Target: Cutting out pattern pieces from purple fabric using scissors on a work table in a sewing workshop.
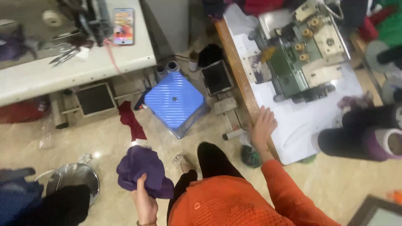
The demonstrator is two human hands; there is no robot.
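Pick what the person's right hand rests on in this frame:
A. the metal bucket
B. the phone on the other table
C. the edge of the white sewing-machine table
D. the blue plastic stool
C: the right hand lies flat on the edge of the white sewing-machine table, while the left hand grips a purple cloth.

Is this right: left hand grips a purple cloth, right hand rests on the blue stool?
Not quite. The head view shows the left hand gripping the purple cloth, but the right hand rests on the edge of the sewing table, not on the blue stool, which stands apart on the floor.
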